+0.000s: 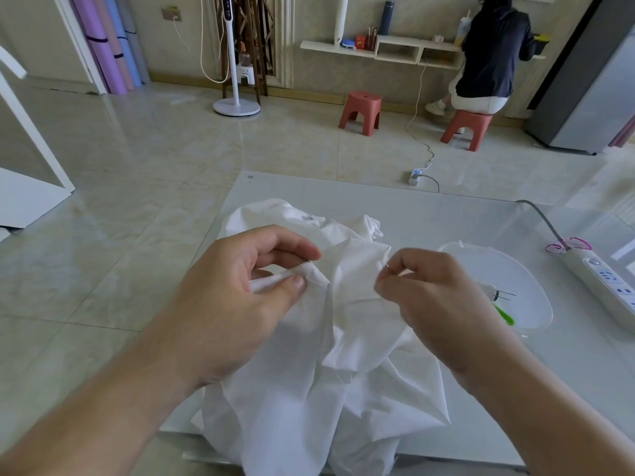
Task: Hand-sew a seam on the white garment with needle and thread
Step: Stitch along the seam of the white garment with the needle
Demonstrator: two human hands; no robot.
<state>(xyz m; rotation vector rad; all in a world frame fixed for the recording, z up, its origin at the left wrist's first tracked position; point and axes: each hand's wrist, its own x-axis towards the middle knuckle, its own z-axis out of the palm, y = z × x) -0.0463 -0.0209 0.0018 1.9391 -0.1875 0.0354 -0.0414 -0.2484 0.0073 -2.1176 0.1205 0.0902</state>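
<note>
While the left hand (237,297) pinches a fold of the crumpled white cotton garment (330,338) draped over the glass table's (412,207) near edge, the right hand (429,297) pinches a thin metal needle (386,268) at the cloth.

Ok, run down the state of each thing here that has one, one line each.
left hand: pinching a fold of the garment
right hand: pinching the needle
needle: held at the cloth's edge
white garment: crumpled, draped over the table's near edge
clear tub: open, no lid on it
power strip: one grey cable leads from its far end
</note>
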